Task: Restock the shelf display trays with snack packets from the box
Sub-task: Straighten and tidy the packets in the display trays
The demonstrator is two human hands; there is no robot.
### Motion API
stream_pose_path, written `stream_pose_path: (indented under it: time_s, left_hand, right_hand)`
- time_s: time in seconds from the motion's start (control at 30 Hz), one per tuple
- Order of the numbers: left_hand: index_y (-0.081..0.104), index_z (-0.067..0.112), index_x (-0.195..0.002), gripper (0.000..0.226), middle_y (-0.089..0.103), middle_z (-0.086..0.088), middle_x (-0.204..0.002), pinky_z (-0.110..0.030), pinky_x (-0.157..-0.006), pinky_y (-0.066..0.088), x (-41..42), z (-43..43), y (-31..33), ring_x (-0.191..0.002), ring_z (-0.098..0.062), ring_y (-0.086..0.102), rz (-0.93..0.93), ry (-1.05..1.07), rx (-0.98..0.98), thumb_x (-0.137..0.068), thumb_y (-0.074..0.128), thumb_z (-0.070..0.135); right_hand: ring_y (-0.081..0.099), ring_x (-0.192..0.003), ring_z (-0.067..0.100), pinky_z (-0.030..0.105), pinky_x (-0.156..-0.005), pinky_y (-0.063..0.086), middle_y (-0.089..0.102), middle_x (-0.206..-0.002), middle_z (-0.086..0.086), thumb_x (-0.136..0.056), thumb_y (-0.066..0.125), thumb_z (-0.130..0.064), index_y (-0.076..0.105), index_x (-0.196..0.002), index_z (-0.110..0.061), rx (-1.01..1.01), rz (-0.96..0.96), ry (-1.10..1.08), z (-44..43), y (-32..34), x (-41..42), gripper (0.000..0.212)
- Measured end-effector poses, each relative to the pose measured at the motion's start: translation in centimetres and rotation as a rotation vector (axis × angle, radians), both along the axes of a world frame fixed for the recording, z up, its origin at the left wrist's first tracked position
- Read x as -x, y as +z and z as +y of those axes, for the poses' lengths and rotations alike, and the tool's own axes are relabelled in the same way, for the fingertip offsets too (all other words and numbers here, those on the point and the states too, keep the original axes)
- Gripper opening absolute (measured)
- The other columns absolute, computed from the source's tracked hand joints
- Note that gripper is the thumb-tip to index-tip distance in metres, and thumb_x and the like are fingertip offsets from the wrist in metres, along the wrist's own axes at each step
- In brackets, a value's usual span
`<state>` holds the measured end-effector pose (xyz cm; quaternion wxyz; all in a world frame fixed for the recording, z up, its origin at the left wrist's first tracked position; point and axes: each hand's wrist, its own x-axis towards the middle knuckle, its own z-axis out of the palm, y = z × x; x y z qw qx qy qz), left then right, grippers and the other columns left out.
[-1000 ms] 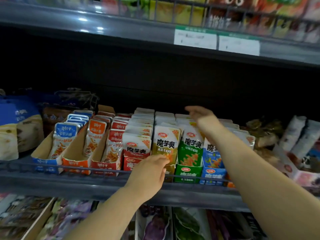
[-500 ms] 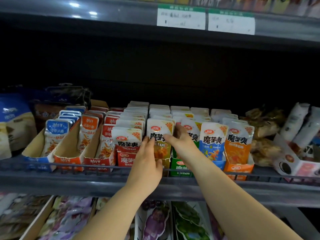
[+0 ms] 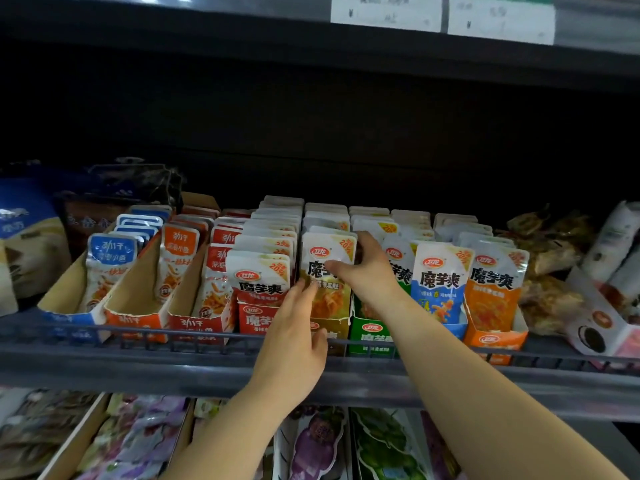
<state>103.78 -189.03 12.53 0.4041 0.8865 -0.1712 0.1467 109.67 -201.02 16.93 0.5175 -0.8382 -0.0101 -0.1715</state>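
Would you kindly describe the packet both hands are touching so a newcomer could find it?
On the grey wire-fronted middle shelf, find the five-tray konjac row. The front olive-gold packet stands second from that row's left, between the left hand and right hand; its neighbours are red and green.

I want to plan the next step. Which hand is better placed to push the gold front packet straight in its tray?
The right hand, probably. Its fingers already curl over the top edge of the gold front packet. The left hand only touches the packet's lower left side, near the gold tray.
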Motion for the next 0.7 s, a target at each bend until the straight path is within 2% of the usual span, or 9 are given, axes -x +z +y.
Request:
stream_pose_path:
  time_s: [0.07,0.17,0.33,0.43,0.5,0.57,0.63,0.7]
  left_hand:
    - [0.017,0.024,-0.144,0.061,0.01,0.011,-0.152,-0.006,-0.101,0.003,0.2,0.1,-0.4,-0.138,-0.003,0.01,-0.013,-0.003,0.01,-0.092,0.047,0.012]
    - [0.02,0.026,-0.143,0.059,0.011,0.013,-0.151,-0.006,-0.1,0.003,0.5,0.2,-0.8,-0.138,-0.002,0.011,-0.03,0.004,0.005,-0.092,0.047,0.013]
    - [0.02,0.025,-0.143,0.06,0.011,0.012,-0.151,-0.008,-0.102,0.004,0.5,0.1,-0.7,-0.138,-0.002,0.011,-0.025,0.009,0.007,-0.092,0.048,0.014]
    - [0.018,0.024,-0.144,0.061,0.009,0.011,-0.152,-0.01,-0.104,0.006,0.5,0.1,-0.6,-0.138,-0.003,0.01,-0.035,0.012,-0.016,-0.092,0.048,0.015]
    - [0.013,0.026,-0.145,0.063,0.004,0.012,-0.152,-0.014,-0.108,0.008,0.6,0.2,-0.6,-0.139,-0.005,0.009,-0.044,0.019,-0.051,-0.093,0.047,0.017]
    - [0.007,0.03,-0.145,0.064,-0.003,0.013,-0.153,-0.02,-0.111,0.01,0.6,0.2,-0.6,-0.14,-0.007,0.006,-0.052,0.027,-0.133,-0.094,0.044,0.02]
    - [0.003,0.033,-0.145,0.063,-0.008,0.011,-0.153,-0.023,-0.112,0.005,0.6,0.2,-0.6,-0.141,-0.009,0.002,-0.061,0.041,-0.251,-0.095,0.041,0.024]
    - [0.0,0.033,-0.145,0.062,-0.012,0.009,-0.153,-0.024,-0.112,0.001,0.6,0.1,-0.7,-0.141,-0.011,-0.003,-0.06,0.052,-0.336,-0.096,0.038,0.026]
  right_hand:
    - [0.054,-0.1,0.017,0.026,-0.081,0.046,0.057,-0.108,0.005,-0.078,0.069,-0.011,0.048,-0.115,-0.012,-0.008,0.024,0.056,-0.5,0.5,0.0,0.043]
    - [0.056,-0.092,0.018,0.023,-0.07,0.048,0.057,-0.101,0.008,-0.078,0.069,-0.009,0.045,-0.1,-0.015,-0.022,0.005,0.097,-1.0,0.9,0.1,0.033]
    - [0.056,-0.095,0.017,0.021,-0.073,0.045,0.059,-0.112,0.011,-0.081,0.067,-0.016,0.055,-0.112,-0.007,0.072,-0.019,0.091,-0.9,1.1,0.2,0.035]
    - [0.05,-0.097,0.015,0.016,-0.066,0.036,0.054,-0.108,0.007,-0.09,0.054,-0.028,0.059,-0.112,-0.004,0.103,-0.062,0.056,-0.9,1.4,0.4,0.032]
    - [0.047,-0.099,0.013,0.016,-0.077,0.034,0.053,-0.107,0.003,-0.096,0.041,-0.032,0.056,-0.119,-0.004,0.017,0.002,0.049,-1.0,1.9,0.4,0.039]
    - [0.053,-0.108,0.02,0.026,-0.093,0.04,0.057,-0.118,0.006,-0.097,0.039,-0.033,0.051,-0.126,-0.007,-0.08,0.124,0.08,-1.1,2.3,0.0,0.041]
    - [0.055,-0.111,0.028,0.032,-0.086,0.049,0.056,-0.124,0.015,-0.096,0.042,-0.027,0.049,-0.128,-0.007,-0.131,0.218,0.099,-1.1,3.1,0.0,0.038]
    - [0.056,-0.104,0.029,0.031,-0.075,0.052,0.058,-0.116,0.016,-0.096,0.045,-0.02,0.048,-0.128,-0.004,-0.136,0.271,0.111,-1.3,3.8,-0.3,0.035]
